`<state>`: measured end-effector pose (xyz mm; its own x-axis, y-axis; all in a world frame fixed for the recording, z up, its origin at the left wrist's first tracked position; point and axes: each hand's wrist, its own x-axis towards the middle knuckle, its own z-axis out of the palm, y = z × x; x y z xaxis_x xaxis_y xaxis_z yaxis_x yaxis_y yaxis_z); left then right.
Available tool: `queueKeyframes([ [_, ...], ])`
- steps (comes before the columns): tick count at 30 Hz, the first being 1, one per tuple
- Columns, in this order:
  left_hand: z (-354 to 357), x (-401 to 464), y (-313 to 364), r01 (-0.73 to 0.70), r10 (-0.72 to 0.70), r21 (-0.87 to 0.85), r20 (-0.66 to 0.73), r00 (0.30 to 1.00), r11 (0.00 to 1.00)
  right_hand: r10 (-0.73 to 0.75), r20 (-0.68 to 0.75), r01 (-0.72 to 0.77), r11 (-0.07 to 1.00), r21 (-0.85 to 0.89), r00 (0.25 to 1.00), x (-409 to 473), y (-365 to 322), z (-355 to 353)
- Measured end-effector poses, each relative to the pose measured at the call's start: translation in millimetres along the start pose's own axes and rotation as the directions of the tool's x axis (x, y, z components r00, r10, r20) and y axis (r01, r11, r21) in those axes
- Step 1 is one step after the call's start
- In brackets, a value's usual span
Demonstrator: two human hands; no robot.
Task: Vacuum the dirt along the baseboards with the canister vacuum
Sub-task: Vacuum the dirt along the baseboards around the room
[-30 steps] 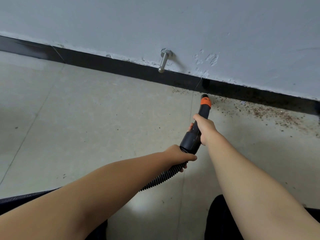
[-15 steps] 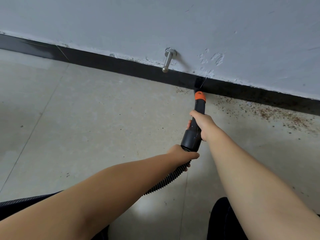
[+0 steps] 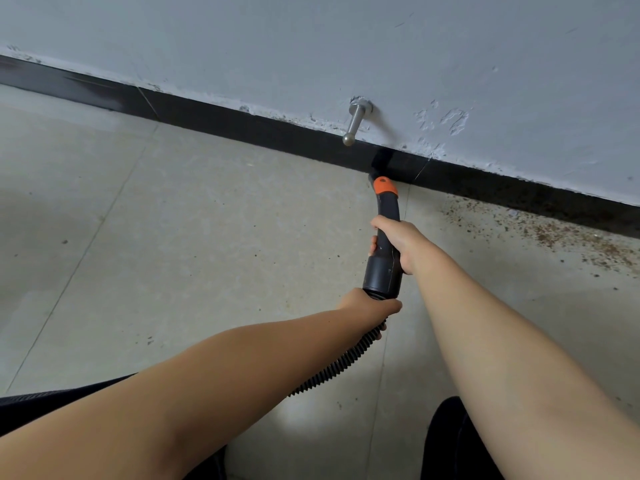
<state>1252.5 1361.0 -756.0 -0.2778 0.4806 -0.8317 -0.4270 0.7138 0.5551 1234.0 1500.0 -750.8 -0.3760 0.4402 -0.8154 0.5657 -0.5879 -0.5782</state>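
I hold a black vacuum handle [image 3: 385, 268] with an orange collar [image 3: 384, 186]. Its dark nozzle tip [image 3: 380, 164] touches the black baseboard [image 3: 242, 128] below the wall. My right hand [image 3: 398, 242] grips the handle's middle. My left hand [image 3: 372, 308] grips the ribbed black hose [image 3: 339, 367] where it joins the handle. Brown dirt [image 3: 561, 237] lies scattered on the floor along the baseboard, to the right of the nozzle. The canister itself is out of view.
A metal door stop [image 3: 355, 124] sticks out of the grey wall just left of the nozzle. Pale floor tiles [image 3: 173, 237] carry a few dark specks. My dark trouser legs [image 3: 450, 441] show at the bottom edge.
Both hands pushed the handle forward and a little left, bringing the nozzle from the floor near the dirt up against the baseboard. The view has shifted slightly as well.
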Motion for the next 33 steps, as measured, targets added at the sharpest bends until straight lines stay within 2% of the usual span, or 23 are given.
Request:
queueKeyframes([
  [6, -8, -1, 0, 0.011, -0.012, -0.020, -0.026, 1.000, 1.000, -0.031, 0.022, 0.032, 0.998, -0.052, 0.999, -1, -2, 13],
  [10, -1, -4, 1, 0.010, -0.010, 0.014, 0.044, 0.999, 1.000, -0.004, -0.050, 0.004, 1.000, -0.003, 0.999, -3, 4, -6],
  [13, 12, -9, -4, 0.024, -0.025, 0.009, 0.090, 0.996, 1.000, 0.003, -0.058, -0.006, 0.999, -0.053, 0.998, -7, 11, -17],
  [17, 12, -11, -10, 0.038, -0.036, -0.047, 0.047, 0.998, 0.998, -0.019, 0.008, 0.020, 0.991, -0.135, 1.000, -10, 11, -3],
  [22, -2, -9, -13, 0.033, -0.033, -0.029, 0.018, 0.999, 0.999, -0.049, 0.012, 0.050, 0.992, -0.120, 0.999, -9, 12, 11],
  [25, 0, -6, -14, 0.036, -0.037, 0.011, 0.079, 0.996, 0.999, -0.039, -0.062, 0.035, 0.997, -0.068, 0.997, -11, 18, 0],
  [29, 7, 6, -1, 0.009, -0.024, 0.106, 0.135, 0.991, 0.994, 0.007, -0.227, 0.021, 0.993, 0.118, 0.974, -10, 18, -28],
  [33, 18, 14, 4, -0.003, -0.032, 0.169, 0.206, 0.978, 0.986, 0.020, -0.314, 0.038, 0.983, 0.177, 0.949, -13, 23, -50],
])
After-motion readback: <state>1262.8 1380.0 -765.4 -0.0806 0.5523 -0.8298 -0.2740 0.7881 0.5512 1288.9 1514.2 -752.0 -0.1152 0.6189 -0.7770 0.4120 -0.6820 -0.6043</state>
